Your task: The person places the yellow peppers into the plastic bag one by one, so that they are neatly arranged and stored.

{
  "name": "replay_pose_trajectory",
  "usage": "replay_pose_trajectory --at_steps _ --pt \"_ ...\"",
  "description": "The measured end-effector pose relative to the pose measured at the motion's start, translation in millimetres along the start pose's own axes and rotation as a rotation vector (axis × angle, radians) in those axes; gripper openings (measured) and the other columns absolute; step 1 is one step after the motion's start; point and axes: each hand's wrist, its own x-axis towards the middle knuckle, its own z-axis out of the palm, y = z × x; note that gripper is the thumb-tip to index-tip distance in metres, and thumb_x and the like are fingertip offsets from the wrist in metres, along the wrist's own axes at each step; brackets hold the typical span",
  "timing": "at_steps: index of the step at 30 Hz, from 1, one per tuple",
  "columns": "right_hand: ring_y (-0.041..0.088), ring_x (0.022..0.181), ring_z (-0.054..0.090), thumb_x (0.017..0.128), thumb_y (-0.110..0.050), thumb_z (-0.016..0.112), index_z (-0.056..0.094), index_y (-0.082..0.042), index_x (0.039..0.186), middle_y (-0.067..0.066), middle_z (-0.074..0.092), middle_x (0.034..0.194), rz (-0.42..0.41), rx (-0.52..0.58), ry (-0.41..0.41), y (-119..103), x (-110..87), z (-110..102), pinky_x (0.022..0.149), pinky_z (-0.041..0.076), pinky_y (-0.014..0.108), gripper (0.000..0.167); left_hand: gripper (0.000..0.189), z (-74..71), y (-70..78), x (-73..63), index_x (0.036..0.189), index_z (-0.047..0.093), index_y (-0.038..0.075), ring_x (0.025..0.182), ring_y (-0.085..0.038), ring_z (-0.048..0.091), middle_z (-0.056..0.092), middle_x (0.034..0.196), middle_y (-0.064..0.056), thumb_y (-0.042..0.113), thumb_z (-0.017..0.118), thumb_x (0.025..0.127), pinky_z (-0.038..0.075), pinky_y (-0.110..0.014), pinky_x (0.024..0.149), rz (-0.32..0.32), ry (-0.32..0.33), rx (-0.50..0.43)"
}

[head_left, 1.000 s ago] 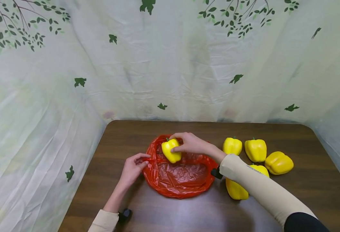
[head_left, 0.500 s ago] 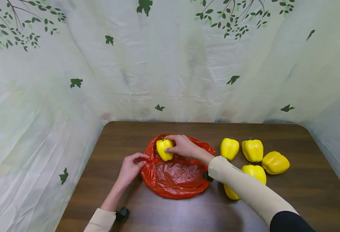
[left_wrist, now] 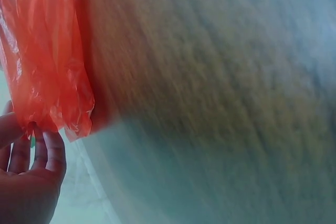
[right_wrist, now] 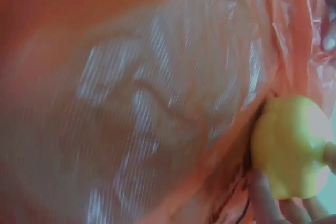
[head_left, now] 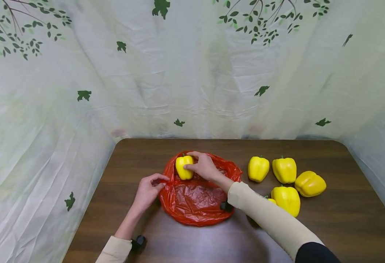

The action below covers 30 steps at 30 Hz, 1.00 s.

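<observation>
A red plastic bag (head_left: 199, 204) lies opened out on the table, its mouth facing up. My left hand (head_left: 149, 190) pinches the bag's left rim between thumb and fingers; the left wrist view shows the gathered red film (left_wrist: 47, 77) at those fingertips. Inside the bag's far left part, my right hand (head_left: 205, 166) holds a yellow bell pepper (head_left: 184, 168) with its green stem up. In the right wrist view the fingers curl round the pepper (right_wrist: 289, 145), close against the red film.
Several more yellow bell peppers stand or lie to the right, among them one at the back (head_left: 258, 169) and one on its side (head_left: 310, 183). Another is mostly hidden under the right sleeve (head_left: 261, 208). The brown wooden table (head_left: 343, 204) meets a leaf-printed cloth (head_left: 205, 73) behind.
The right hand has carried the pepper a little left and lower into the bag, turning it more upright. The left hand keeps its pinch on the rim. The head view has shifted slightly.
</observation>
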Motion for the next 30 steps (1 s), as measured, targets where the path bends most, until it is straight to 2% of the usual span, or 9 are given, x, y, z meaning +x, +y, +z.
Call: replay_pose_trajectory --at_steps 7,13,20,24,30 --pt "0.021 0.105 0.061 0.089 -0.026 0.074 0.055 -0.009 0.138 0.009 0.061 0.127 0.033 0.099 0.061 0 0.1 6 0.084 0.055 0.035 0.055 0.024 0.4 0.9 2.7 0.100 0.075 0.009 0.076 -0.025 0.061 0.069 0.097 -0.009 -0.007 0.061 0.089 0.056 -0.030 0.066 0.004 0.003 -0.017" --pt "0.019 0.100 0.062 0.089 -0.031 0.074 0.054 -0.009 0.138 0.008 0.062 0.125 0.050 0.076 0.057 3 -0.9 7 0.081 0.056 0.033 0.058 0.023 0.8 0.0 1.1 0.102 0.074 0.009 0.077 -0.025 0.059 0.069 0.098 -0.009 -0.006 0.062 0.090 0.055 -0.028 0.067 0.002 0.022 0.000" --pt "0.019 0.103 0.060 0.088 -0.035 0.074 0.054 -0.009 0.139 0.008 0.061 0.127 0.044 -0.009 0.040 -2 -8.0 -2 0.086 0.054 0.034 0.061 0.022 -4.1 42.5 -13.7 0.108 0.070 -0.004 0.080 -0.035 0.059 0.067 0.101 -0.022 -0.009 0.059 0.090 0.056 -0.032 0.068 -0.020 0.009 -0.015" --pt "0.020 0.106 0.061 0.088 -0.034 0.074 0.053 -0.008 0.139 0.009 0.059 0.131 0.037 0.016 0.027 -7 -16.2 -8 0.087 0.054 0.035 0.061 0.021 -2.9 40.5 -13.9 0.108 0.070 -0.005 0.079 -0.034 0.059 0.067 0.100 -0.022 -0.009 0.059 0.090 0.055 -0.030 0.066 -0.021 0.014 -0.018" --pt "0.026 0.113 0.061 0.091 -0.026 0.072 0.051 -0.005 0.140 0.015 0.055 0.136 0.007 0.130 -0.001 -14 -29.3 -22 0.086 0.055 0.038 0.057 0.021 2.0 11.7 -5.3 0.107 0.072 0.000 0.076 -0.027 0.058 0.068 0.098 -0.017 -0.008 0.062 0.090 0.053 -0.025 0.064 -0.026 0.037 -0.037"
